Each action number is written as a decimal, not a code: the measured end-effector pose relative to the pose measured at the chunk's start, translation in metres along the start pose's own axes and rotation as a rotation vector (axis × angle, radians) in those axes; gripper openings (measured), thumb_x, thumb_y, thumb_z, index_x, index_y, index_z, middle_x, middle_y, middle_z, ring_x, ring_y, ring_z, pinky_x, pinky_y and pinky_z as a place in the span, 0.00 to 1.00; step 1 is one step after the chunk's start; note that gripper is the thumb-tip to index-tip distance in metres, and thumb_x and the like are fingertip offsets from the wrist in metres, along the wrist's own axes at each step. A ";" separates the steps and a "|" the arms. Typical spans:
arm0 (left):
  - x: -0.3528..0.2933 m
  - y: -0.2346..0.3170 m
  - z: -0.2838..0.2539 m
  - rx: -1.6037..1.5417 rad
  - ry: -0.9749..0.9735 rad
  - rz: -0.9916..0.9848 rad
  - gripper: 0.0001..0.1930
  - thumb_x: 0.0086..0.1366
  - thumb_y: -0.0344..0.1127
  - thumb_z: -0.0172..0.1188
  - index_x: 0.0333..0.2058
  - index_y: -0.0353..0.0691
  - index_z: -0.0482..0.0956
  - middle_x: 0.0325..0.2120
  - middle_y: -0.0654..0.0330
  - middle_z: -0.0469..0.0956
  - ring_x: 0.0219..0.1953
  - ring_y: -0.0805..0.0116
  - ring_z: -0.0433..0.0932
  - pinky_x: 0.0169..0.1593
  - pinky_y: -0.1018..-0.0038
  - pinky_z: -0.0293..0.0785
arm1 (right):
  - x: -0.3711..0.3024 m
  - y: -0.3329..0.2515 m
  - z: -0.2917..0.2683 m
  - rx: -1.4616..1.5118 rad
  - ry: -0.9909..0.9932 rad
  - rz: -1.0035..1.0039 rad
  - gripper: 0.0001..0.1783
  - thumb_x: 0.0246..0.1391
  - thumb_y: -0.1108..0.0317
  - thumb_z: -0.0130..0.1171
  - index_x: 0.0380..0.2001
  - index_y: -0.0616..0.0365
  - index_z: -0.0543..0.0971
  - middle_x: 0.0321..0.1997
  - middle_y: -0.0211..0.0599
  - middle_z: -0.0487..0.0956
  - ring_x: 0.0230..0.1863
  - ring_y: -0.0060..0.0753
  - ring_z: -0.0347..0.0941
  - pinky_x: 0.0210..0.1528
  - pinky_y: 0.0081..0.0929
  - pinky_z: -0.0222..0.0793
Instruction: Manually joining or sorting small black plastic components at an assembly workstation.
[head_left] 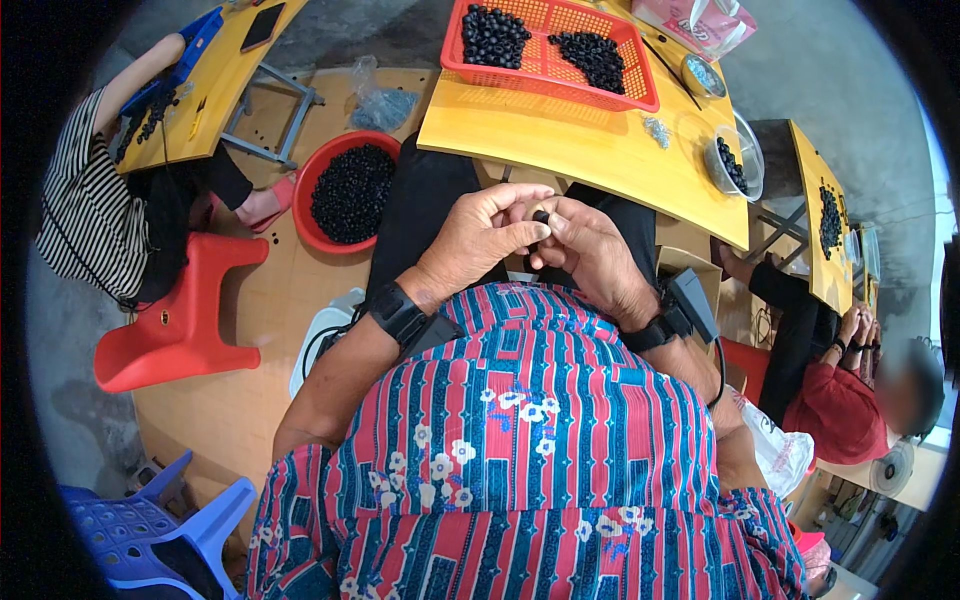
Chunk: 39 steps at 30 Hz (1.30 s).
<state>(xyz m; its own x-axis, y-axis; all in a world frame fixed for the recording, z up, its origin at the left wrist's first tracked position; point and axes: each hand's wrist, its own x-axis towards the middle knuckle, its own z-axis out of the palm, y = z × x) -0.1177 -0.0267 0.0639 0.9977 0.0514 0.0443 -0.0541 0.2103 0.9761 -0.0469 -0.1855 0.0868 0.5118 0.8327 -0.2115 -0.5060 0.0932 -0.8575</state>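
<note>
My left hand point(478, 232) and my right hand point(592, 250) meet in front of my lap, below the table edge. Between their fingertips is a small black round part point(541, 216), partly covered by the fingers. Both hands are closed in a pinch around it. Ahead on the yellow table point(500, 130) rests a red plastic basket point(560, 90). Two heaps of small black parts lie in it, rounder ones point(495, 38) on the left and another heap point(590, 60) on the right.
A red tub point(302, 200) full of black parts stands on the floor to the left. On the table's right are a clear tub point(735, 165), a metal bowl point(703, 76) and small clear pieces point(657, 132). Other people sit at tables on both sides, near a red chair point(180, 315).
</note>
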 end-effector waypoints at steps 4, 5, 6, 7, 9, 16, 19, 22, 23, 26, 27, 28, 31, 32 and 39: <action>-0.001 0.004 0.001 0.009 -0.103 -0.054 0.21 0.63 0.33 0.57 0.54 0.33 0.68 0.32 0.68 0.72 0.29 0.84 0.70 0.31 0.87 0.72 | -0.004 -0.007 -0.002 -0.485 0.000 -0.088 0.11 0.62 0.67 0.45 0.41 0.64 0.70 0.32 0.34 0.74 0.29 0.18 0.69 0.34 0.18 0.69; -0.001 0.006 0.002 0.048 -0.119 -0.080 0.22 0.63 0.34 0.57 0.54 0.33 0.68 0.32 0.68 0.72 0.28 0.84 0.70 0.31 0.87 0.72 | -0.005 -0.008 0.000 -0.484 0.001 -0.088 0.11 0.62 0.67 0.45 0.41 0.64 0.70 0.32 0.34 0.74 0.29 0.18 0.69 0.34 0.18 0.69; -0.001 0.007 0.003 0.049 -0.119 -0.080 0.22 0.63 0.34 0.57 0.54 0.33 0.68 0.32 0.68 0.72 0.28 0.84 0.70 0.31 0.87 0.72 | -0.006 -0.009 0.002 -0.527 0.011 -0.123 0.11 0.62 0.68 0.44 0.41 0.63 0.70 0.32 0.34 0.74 0.31 0.19 0.71 0.34 0.18 0.70; -0.002 0.008 0.004 0.046 -0.120 -0.084 0.22 0.64 0.35 0.57 0.55 0.33 0.67 0.32 0.68 0.72 0.28 0.84 0.70 0.31 0.87 0.72 | -0.007 -0.010 0.004 -0.570 0.021 -0.159 0.11 0.62 0.68 0.44 0.42 0.63 0.70 0.32 0.34 0.75 0.33 0.20 0.73 0.35 0.18 0.71; -0.002 0.008 0.005 0.044 -0.123 -0.088 0.23 0.64 0.35 0.57 0.55 0.33 0.67 0.31 0.68 0.72 0.28 0.85 0.70 0.31 0.87 0.71 | -0.007 -0.009 0.000 -0.624 0.014 -0.174 0.11 0.62 0.68 0.43 0.42 0.63 0.70 0.32 0.34 0.75 0.33 0.21 0.74 0.35 0.18 0.71; 0.000 0.009 0.006 0.076 -0.109 -0.044 0.24 0.63 0.36 0.57 0.56 0.32 0.66 0.31 0.67 0.72 0.28 0.85 0.70 0.29 0.87 0.70 | -0.007 -0.012 0.003 -0.633 0.035 -0.179 0.11 0.62 0.70 0.43 0.42 0.62 0.71 0.32 0.35 0.76 0.33 0.21 0.75 0.35 0.19 0.72; -0.001 0.009 0.006 0.082 -0.095 -0.037 0.24 0.64 0.36 0.57 0.56 0.31 0.66 0.32 0.67 0.72 0.27 0.84 0.69 0.29 0.87 0.70 | -0.007 -0.014 0.006 -0.596 0.029 -0.161 0.11 0.61 0.70 0.43 0.42 0.63 0.71 0.32 0.35 0.75 0.33 0.21 0.74 0.34 0.19 0.71; 0.000 0.009 0.007 0.072 -0.087 -0.036 0.24 0.64 0.36 0.57 0.56 0.31 0.66 0.32 0.66 0.72 0.27 0.84 0.69 0.30 0.87 0.70 | -0.004 -0.014 0.002 -0.657 0.024 -0.175 0.11 0.62 0.71 0.42 0.42 0.63 0.71 0.33 0.34 0.75 0.33 0.22 0.74 0.34 0.19 0.71; 0.001 0.008 0.008 0.052 -0.083 -0.037 0.24 0.64 0.35 0.57 0.56 0.32 0.66 0.32 0.66 0.72 0.27 0.84 0.70 0.31 0.87 0.70 | -0.005 -0.013 0.001 -0.656 0.028 -0.172 0.11 0.62 0.71 0.42 0.42 0.63 0.71 0.33 0.34 0.75 0.33 0.22 0.74 0.34 0.19 0.71; 0.000 0.009 0.010 0.042 -0.050 0.068 0.23 0.63 0.33 0.57 0.56 0.33 0.66 0.32 0.67 0.72 0.27 0.83 0.70 0.31 0.87 0.71 | -0.002 -0.009 0.003 -0.666 0.044 -0.265 0.12 0.63 0.67 0.42 0.42 0.63 0.71 0.33 0.34 0.75 0.32 0.22 0.73 0.36 0.19 0.71; 0.000 0.011 0.011 0.042 -0.052 0.070 0.23 0.63 0.33 0.57 0.56 0.33 0.66 0.32 0.67 0.72 0.27 0.83 0.70 0.31 0.87 0.71 | -0.001 -0.006 0.003 -0.398 0.023 -0.235 0.14 0.63 0.63 0.44 0.41 0.63 0.71 0.32 0.33 0.74 0.32 0.23 0.73 0.36 0.20 0.70; 0.001 0.014 0.011 0.027 -0.059 0.047 0.22 0.62 0.30 0.57 0.55 0.34 0.67 0.32 0.67 0.72 0.27 0.84 0.70 0.31 0.87 0.71 | -0.001 -0.004 0.002 -0.129 0.003 -0.202 0.16 0.63 0.59 0.46 0.41 0.63 0.71 0.32 0.33 0.74 0.31 0.23 0.73 0.37 0.20 0.70; -0.001 0.018 0.013 -0.033 -0.050 0.024 0.21 0.62 0.27 0.56 0.54 0.35 0.69 0.30 0.68 0.72 0.27 0.84 0.70 0.31 0.87 0.70 | 0.003 -0.004 -0.003 0.070 -0.130 -0.145 0.22 0.60 0.52 0.48 0.41 0.63 0.72 0.29 0.30 0.72 0.29 0.25 0.72 0.37 0.22 0.69; -0.001 0.018 0.013 -0.079 -0.035 0.021 0.19 0.62 0.25 0.55 0.53 0.35 0.70 0.30 0.68 0.71 0.27 0.85 0.70 0.30 0.88 0.70 | 0.003 -0.004 -0.004 0.071 -0.130 -0.146 0.22 0.60 0.52 0.48 0.41 0.63 0.72 0.29 0.30 0.72 0.29 0.25 0.72 0.37 0.22 0.69; 0.003 0.008 0.012 -0.039 0.031 0.037 0.14 0.62 0.25 0.55 0.47 0.35 0.74 0.26 0.70 0.69 0.26 0.86 0.68 0.27 0.88 0.67 | 0.002 0.000 -0.009 0.284 -0.068 -0.009 0.21 0.59 0.52 0.51 0.38 0.62 0.72 0.24 0.28 0.69 0.27 0.27 0.71 0.36 0.26 0.69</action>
<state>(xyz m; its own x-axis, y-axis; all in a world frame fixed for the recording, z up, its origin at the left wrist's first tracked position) -0.1144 -0.0369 0.0746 0.9932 0.0902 0.0732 -0.0934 0.2452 0.9650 -0.0400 -0.1890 0.0825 0.4744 0.8648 -0.1648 -0.6806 0.2415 -0.6917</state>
